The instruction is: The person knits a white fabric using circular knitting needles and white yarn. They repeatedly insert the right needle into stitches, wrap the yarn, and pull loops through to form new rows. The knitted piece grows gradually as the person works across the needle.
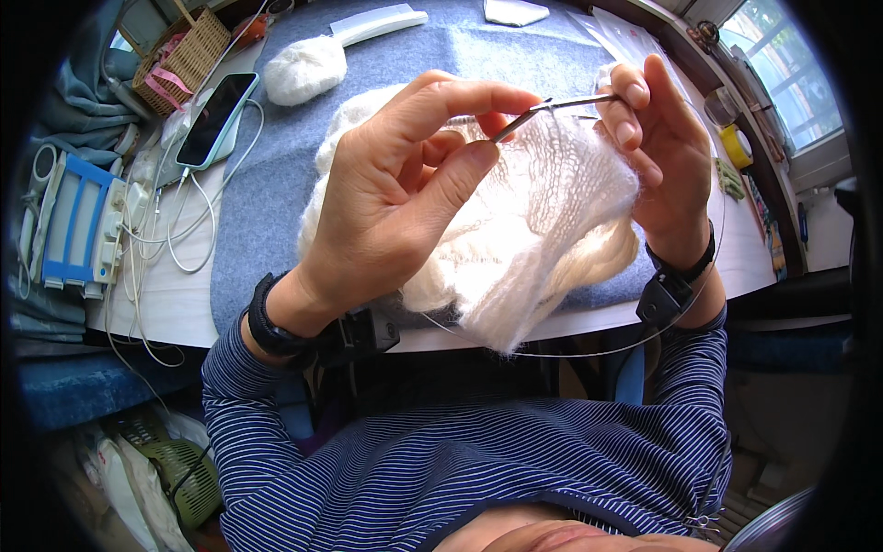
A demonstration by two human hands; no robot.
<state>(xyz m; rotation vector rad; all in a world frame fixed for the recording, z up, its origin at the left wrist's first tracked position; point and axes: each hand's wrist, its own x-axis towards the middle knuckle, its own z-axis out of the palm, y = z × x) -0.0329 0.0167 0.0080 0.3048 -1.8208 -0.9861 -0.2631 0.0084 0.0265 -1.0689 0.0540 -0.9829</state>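
My left hand (376, 207) pinches one metal tip of a circular knitting needle (519, 125) between thumb and index finger. The other metal tip (583, 101) is in the fingers of my right hand (672, 159), and the two points cross between the hands. Fuzzy white knitted fabric (572, 172) hangs below the needles, bunched over the felt mat and dropping past the table's front edge. The needle's thin cable (607, 353) loops below the fabric and up by my right wrist. A fluffy white yarn ball (305, 71) lies beyond my left hand.
A blue-grey felt mat (252, 228) covers much of the table. To the left are a smartphone (217, 121) with white cables, a wicker basket (190, 58) and a blue-and-white rack (79, 221). Folded white paper (379, 24) lies behind; yellow tape (737, 146) sits right.
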